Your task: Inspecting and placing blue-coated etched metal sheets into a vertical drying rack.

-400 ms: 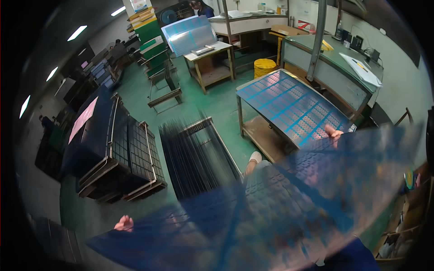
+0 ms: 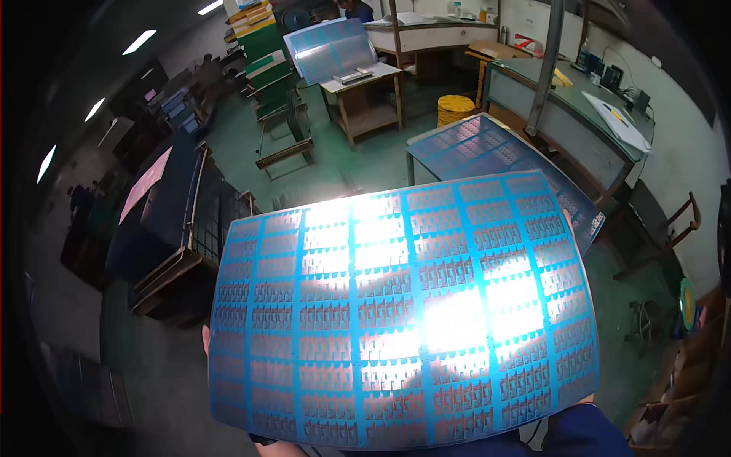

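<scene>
A large thin panel (image 2: 384, 320), which looks like a printed circuit board panel, fills the lower middle. It is blue with rows of small copper-coloured patterns, and bright glare lies across it. My left hand (image 2: 205, 339) grips its left edge; only a bit of finger shows there, and the rest is behind the sheet. At the lower right edge, a sliver of my right hand (image 2: 588, 398) shows as it holds that side. The panel is tilted up toward me. Beyond it, a similar panel (image 2: 487, 148) lies on a table at the right.
On the left stands a rack (image 2: 171, 228) of dark panels with a pink sheet (image 2: 146, 183) on it. A small wooden table (image 2: 365, 114), a yellow bin (image 2: 455, 109) and a green-topped workbench (image 2: 567, 99) are farther back. A chair (image 2: 670, 228) stands at right. A person (image 2: 356, 11) is at the back.
The panel has swung from a low, blurred, flatter pose to a raised one facing me. It now covers most of the floor rack of upright panels. Both hands still hold it.
</scene>
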Tool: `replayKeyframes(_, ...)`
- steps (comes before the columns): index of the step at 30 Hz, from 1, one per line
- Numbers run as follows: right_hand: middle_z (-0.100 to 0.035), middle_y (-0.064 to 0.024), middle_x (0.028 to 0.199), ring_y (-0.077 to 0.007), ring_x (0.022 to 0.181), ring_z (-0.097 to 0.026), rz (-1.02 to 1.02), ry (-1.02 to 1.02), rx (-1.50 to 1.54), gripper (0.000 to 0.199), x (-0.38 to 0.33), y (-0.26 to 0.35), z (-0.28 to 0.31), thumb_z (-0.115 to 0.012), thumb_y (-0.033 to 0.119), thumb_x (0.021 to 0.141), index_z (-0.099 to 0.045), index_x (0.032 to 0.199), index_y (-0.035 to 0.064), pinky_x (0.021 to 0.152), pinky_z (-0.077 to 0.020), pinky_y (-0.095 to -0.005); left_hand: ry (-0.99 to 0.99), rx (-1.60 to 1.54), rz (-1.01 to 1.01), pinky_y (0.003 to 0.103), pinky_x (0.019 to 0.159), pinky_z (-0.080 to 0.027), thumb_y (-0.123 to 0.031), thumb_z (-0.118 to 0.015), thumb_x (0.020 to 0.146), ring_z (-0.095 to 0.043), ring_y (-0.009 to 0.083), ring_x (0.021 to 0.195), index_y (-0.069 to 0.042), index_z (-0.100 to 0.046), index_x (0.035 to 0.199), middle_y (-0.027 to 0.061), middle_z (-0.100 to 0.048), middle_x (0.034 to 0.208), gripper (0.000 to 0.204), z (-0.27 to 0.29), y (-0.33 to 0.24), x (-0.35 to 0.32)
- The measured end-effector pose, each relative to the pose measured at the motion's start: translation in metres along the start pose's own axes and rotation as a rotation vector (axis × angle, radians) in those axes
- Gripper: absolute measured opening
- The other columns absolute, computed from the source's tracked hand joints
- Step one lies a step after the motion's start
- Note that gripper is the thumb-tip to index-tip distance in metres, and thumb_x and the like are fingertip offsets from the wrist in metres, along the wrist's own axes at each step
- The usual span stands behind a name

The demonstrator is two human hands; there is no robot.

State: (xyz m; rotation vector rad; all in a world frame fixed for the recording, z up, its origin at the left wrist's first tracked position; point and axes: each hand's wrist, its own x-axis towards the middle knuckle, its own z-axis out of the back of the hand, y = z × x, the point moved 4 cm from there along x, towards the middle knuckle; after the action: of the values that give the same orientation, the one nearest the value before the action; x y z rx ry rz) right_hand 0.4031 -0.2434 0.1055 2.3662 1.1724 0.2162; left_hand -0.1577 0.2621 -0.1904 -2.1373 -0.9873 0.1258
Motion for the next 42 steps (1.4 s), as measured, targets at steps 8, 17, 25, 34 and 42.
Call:
replayKeyframes(8, -0.064, -0.0112, 0.101, -0.0169, 0.081, -0.065, -0.025, -0.268, -0.189, 0.042, -0.001, -0.013, 0.093, -0.042, 0.04, 0.093, -0.058, 0.11, 0.0059, 0.064, -0.0548, -0.0307, -0.047, 0.163, -0.119, 0.038, 0.103, -0.031, -0.037, -0.041, 0.095, -0.044, 0.0237, 0.117, -0.003, -0.039, 0.126, 0.0124, -0.045, 0.128, 0.046, -0.175, 0.06, 0.005)
replayKeyframes(17, -0.059, -0.0117, 0.111, -0.0206, 0.099, -0.06, 0.212, 0.042, -0.01, 0.03, 0.025, -0.075, 0.074, -0.049, 0.009, 0.09, -0.049, 0.119, 0.0001, 0.086, -0.0491, -0.0318, -0.255, -0.334, -0.064, 0.043, 0.103, -0.032, -0.03, -0.039, 0.097, -0.04, 0.0256, 0.124, -0.001, -0.037, 0.131, 0.0122, -0.041, 0.135, 0.045, -0.468, 0.127, 0.031)
replayKeyframes(25, -0.048, -0.0169, 0.129, -0.0315, 0.12, -0.045, 0.13, 0.079, 0.04, 0.046, -0.001, -0.085, 0.096, -0.046, 0.025, 0.093, -0.038, 0.13, -0.0013, 0.099, -0.039, -0.0461, -0.327, 0.007, 0.13, 0.038, 0.091, -0.045, -0.008, -0.055, 0.086, -0.056, 0.0247, 0.105, 0.0, -0.038, 0.128, 0.0129, -0.055, 0.118, 0.046, -0.43, 0.131, 0.015)
replayKeyframes(34, -0.043, -0.0227, 0.132, -0.0311, 0.12, -0.046, 0.013, 0.213, -0.084, 0.073, -0.009, -0.039, 0.086, -0.04, 0.048, 0.092, -0.017, 0.141, -0.0013, 0.096, -0.0412, -0.046, -0.236, 0.184, 0.181, 0.031, 0.073, -0.053, -0.013, -0.059, 0.081, -0.064, 0.022, 0.084, 0.006, -0.045, 0.117, 0.017, -0.061, 0.102, 0.043, -0.407, 0.073, 0.025)
replayKeyframes(42, -0.053, -0.0161, 0.12, -0.0224, 0.103, -0.058, -0.024, 0.144, -0.187, 0.071, -0.009, -0.065, 0.078, -0.06, 0.001, 0.074, -0.026, 0.136, -0.0027, 0.088, -0.0484, -0.034, -0.261, -0.05, 0.071, 0.037, 0.096, -0.041, -0.039, -0.03, 0.097, -0.053, 0.0246, 0.11, 0.004, -0.04, 0.128, 0.0154, -0.052, 0.123, 0.053, -0.416, 0.063, 0.049)
